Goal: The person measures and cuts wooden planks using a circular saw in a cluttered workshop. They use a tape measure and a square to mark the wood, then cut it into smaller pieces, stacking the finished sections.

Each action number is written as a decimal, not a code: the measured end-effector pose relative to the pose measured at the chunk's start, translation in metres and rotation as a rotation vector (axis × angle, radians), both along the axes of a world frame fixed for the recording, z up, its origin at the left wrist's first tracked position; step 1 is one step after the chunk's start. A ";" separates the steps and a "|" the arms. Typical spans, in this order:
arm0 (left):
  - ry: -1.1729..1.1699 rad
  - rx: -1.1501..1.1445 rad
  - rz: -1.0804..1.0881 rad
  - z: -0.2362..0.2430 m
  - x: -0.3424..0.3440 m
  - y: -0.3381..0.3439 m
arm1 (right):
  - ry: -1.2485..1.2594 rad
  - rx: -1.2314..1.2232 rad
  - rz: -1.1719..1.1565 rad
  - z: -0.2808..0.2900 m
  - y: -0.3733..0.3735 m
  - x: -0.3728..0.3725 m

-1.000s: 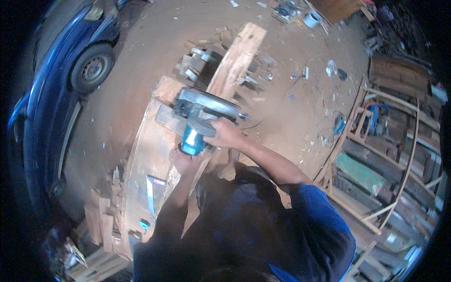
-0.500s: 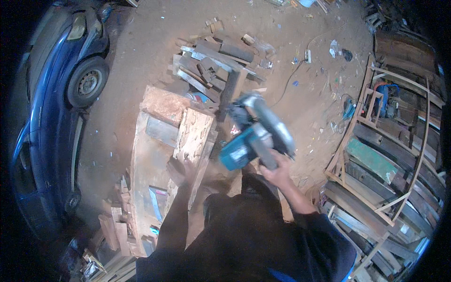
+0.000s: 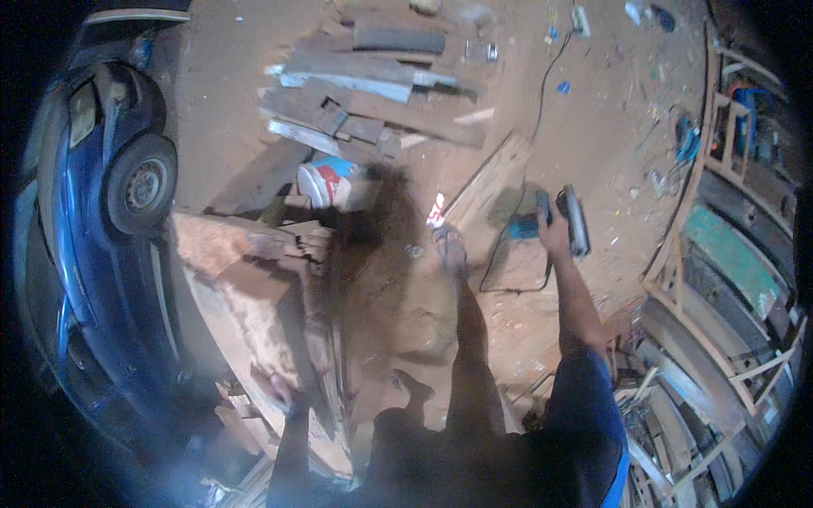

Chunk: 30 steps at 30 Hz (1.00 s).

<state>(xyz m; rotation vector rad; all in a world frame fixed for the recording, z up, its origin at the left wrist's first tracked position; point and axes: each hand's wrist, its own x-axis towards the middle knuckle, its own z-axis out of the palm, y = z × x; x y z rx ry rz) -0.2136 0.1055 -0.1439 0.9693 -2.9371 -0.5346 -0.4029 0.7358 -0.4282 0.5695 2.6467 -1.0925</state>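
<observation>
Daylight falls hard on the red dirt ground (image 3: 254,102) far from me, leaving it washed out, while my own shadow lies dark over the near middle. A bluish haze of glare smears the near-left corner over the blue car (image 3: 85,279). Everything is soft with motion blur; my left hand (image 3: 292,398) is a smudge. Straight planks bend toward the black fisheye rim.
</observation>
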 end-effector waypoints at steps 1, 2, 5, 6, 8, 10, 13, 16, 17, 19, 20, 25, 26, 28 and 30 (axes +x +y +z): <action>0.004 0.008 0.008 0.002 -0.001 -0.001 | -0.078 0.063 0.037 -0.042 0.012 0.007; 0.005 0.012 0.002 0.001 -0.007 -0.004 | -0.150 0.126 0.071 -0.085 0.024 0.014; -0.024 0.002 -0.011 -0.007 -0.019 -0.010 | -0.571 0.300 0.132 -0.199 0.064 0.055; -0.037 -0.024 -0.003 0.002 -0.016 -0.008 | -0.650 0.310 0.127 -0.223 0.051 0.059; -0.054 -0.067 0.001 0.005 -0.015 -0.006 | -0.804 0.341 0.109 -0.262 0.035 0.068; -0.080 -0.074 -0.007 -0.001 -0.017 -0.008 | -0.848 0.349 0.168 -0.298 0.015 0.088; -0.117 -0.051 -0.030 -0.014 -0.029 -0.013 | -0.377 0.457 0.237 -0.345 -0.042 0.106; -0.114 -0.145 -0.009 0.027 -0.019 0.002 | -0.533 0.084 -0.371 -0.322 -0.162 0.015; -0.113 -0.120 -0.024 0.020 -0.023 -0.001 | -0.598 0.032 -0.537 -0.342 -0.151 -0.002; -0.108 -0.086 -0.044 0.010 -0.032 -0.007 | -0.685 -0.005 -0.716 -0.361 -0.144 -0.029; -0.108 -0.089 -0.040 0.015 -0.030 -0.005 | -0.729 0.012 -0.708 -0.356 -0.148 -0.037; -0.055 -0.012 -0.052 0.021 -0.022 -0.016 | -0.622 -0.735 -0.670 -0.290 -0.082 -0.030; -0.039 -0.029 -0.041 0.036 -0.010 -0.016 | -0.597 -1.016 -0.709 -0.244 -0.093 -0.036; 0.005 -0.017 -0.067 0.040 0.011 -0.029 | -0.619 -1.384 -0.859 -0.162 -0.084 -0.045; 0.050 0.042 -0.053 0.029 -0.003 -0.007 | -0.621 -1.440 -1.128 -0.084 -0.080 -0.058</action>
